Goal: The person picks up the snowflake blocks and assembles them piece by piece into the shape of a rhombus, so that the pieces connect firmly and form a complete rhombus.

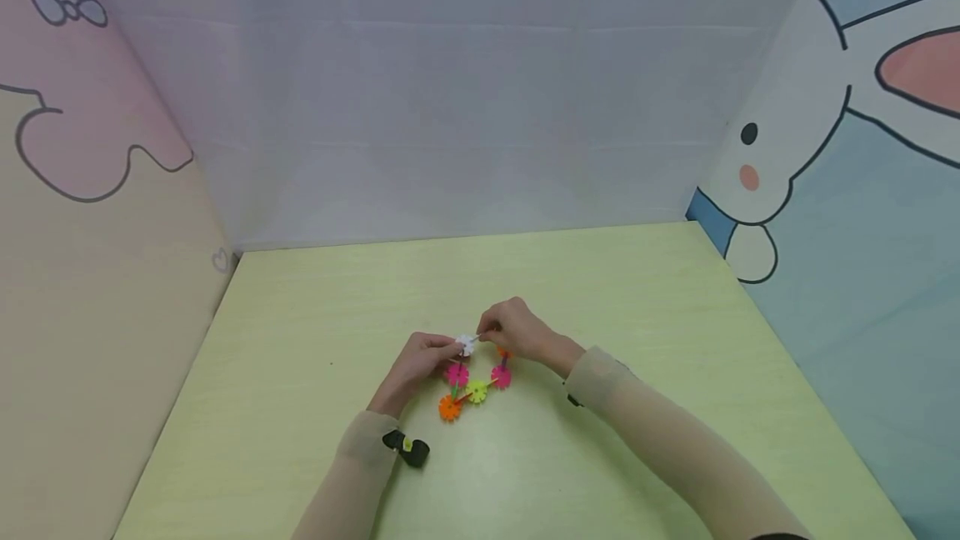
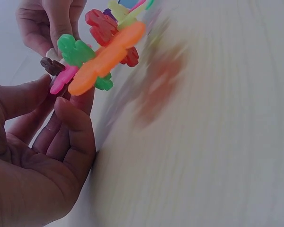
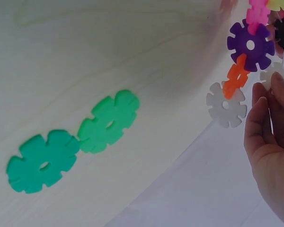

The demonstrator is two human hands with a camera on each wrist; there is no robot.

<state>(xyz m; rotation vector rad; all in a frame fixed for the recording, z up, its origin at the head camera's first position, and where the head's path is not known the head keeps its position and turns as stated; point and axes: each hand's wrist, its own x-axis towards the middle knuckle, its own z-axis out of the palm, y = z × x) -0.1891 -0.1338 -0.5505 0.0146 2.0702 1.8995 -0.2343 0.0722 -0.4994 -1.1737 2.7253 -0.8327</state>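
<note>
Both hands work at a chain of interlocking plastic flower discs over the table. In the head view my left hand pinches the chain by a white disc. My right hand, bent down from the right, pinches a pale disc beside it; its fingers partly cover that disc. Pink, orange and yellow discs hang nearer the body. The left wrist view shows red and green discs too. From the right wrist, a purple disc and a white end disc appear near my right hand.
Two joined green discs lie on the tabletop in the right wrist view. The pale yellow-green table ends at a white back wall. Patterned side walls stand left and right. A dark strap sits at the left wrist.
</note>
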